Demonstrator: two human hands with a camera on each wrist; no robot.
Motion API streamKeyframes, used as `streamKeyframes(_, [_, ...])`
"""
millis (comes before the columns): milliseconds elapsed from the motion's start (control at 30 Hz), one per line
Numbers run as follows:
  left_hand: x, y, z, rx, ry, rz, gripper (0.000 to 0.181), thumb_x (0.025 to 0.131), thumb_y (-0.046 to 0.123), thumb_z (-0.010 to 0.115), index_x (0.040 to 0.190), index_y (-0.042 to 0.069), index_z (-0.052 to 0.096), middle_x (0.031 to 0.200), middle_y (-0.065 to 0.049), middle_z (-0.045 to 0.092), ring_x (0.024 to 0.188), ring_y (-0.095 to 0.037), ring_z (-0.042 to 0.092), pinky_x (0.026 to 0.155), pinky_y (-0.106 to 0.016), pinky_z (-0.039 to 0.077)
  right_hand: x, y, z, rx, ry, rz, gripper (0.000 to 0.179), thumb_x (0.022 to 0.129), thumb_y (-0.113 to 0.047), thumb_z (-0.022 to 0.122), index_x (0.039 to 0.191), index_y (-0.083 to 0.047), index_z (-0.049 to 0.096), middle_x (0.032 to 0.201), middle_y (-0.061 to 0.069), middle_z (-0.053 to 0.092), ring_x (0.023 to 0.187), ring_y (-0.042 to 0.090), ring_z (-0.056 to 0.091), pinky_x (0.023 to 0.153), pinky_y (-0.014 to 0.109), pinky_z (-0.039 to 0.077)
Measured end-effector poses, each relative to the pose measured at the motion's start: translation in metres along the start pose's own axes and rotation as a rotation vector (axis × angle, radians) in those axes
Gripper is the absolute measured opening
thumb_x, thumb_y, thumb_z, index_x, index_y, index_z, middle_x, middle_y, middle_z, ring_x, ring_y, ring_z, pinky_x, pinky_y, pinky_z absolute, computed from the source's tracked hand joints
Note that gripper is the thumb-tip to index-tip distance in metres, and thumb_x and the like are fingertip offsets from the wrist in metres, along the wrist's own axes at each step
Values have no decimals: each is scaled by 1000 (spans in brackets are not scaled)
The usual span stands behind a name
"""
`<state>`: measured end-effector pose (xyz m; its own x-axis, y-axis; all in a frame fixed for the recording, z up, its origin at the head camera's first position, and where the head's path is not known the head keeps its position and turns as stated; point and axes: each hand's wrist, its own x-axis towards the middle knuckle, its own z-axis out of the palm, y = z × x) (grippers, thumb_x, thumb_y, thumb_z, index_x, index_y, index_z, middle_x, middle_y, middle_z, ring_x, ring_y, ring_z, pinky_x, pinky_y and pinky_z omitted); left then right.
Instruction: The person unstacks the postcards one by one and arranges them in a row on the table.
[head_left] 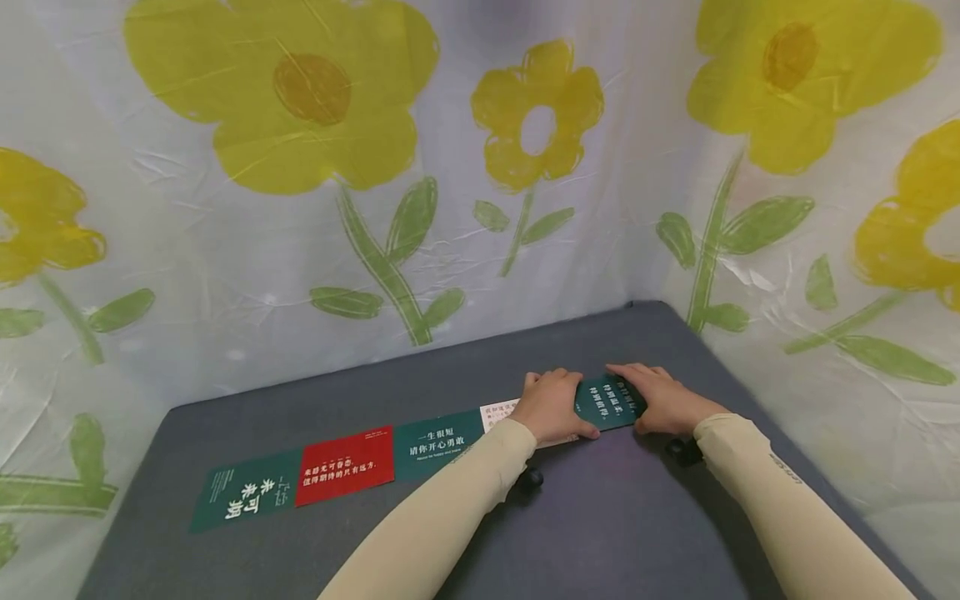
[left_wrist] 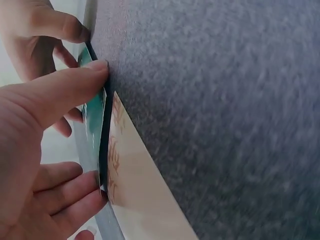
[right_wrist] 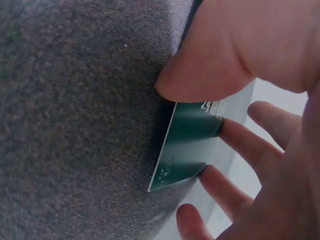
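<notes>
A dark green card (head_left: 600,404) with white lettering is at the right end of a row of cards on the grey table (head_left: 585,517). My left hand (head_left: 551,407) grips its left end between thumb and fingertips, across its near and far edges. At the other end my right hand (head_left: 667,400) holds the same card by its edges, thumb at the near side. In the left wrist view the green card (left_wrist: 95,117) looks slightly bowed and stands just beside a white card (left_wrist: 142,190) with brownish lettering. My left hand and forearm partly cover that white card in the head view.
Leftward along the row lie another green card (head_left: 438,442), a red card (head_left: 347,467) and a further green card (head_left: 243,492) at the left end. A white curtain (head_left: 255,250) printed with yellow flowers hangs behind and beside the table.
</notes>
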<state>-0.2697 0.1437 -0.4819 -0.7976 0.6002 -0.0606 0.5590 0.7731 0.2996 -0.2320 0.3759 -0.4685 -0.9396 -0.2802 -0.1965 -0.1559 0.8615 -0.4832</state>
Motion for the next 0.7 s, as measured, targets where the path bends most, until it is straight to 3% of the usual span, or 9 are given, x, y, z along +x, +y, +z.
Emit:
streamKeyframes(100, [0,2,1,5,2,-8,93,86,65,84,160,17,54,151,0,65,134,-17,62,105,-42,41,-1,-1,-2,7,-3,-2,107,76,-6,89,169,-11,35,169,23,39,147,53,38,108,75,43])
streamKeyframes(333, [-8,-7,-3,-14,10,-73,94,86,65,84,161,18,52,154,1,63,136,-17,61,103,-41,40,18,-9,-2,-24,-41,-36,108,76,-5,88,169,-10,33,170,24,38,147,55,36,109,79,40])
streamKeyframes(500, [-11,-9,-2,-36,15,-55,95,87,65,83,162,17,50,158,0,60,141,-17,59,106,-42,40,15,-7,1,-31,-16,-36,107,77,-7,87,169,-11,33,171,23,36,148,57,36,110,83,36])
streamKeyframes(600, [-23,-12,-1,-78,30,-18,98,88,65,82,165,15,46,164,0,54,149,-18,54,113,-44,39,8,-8,5,-43,48,-61,100,82,-13,85,168,-10,35,173,23,35,149,58,37,110,86,35])
streamKeyframes(700, [-48,-17,-7,-119,74,17,99,90,63,80,167,14,41,170,-1,47,157,-20,46,122,-48,37,-6,-13,11,-52,133,-79,91,91,-24,83,168,-9,36,174,22,33,150,58,35,110,87,33])
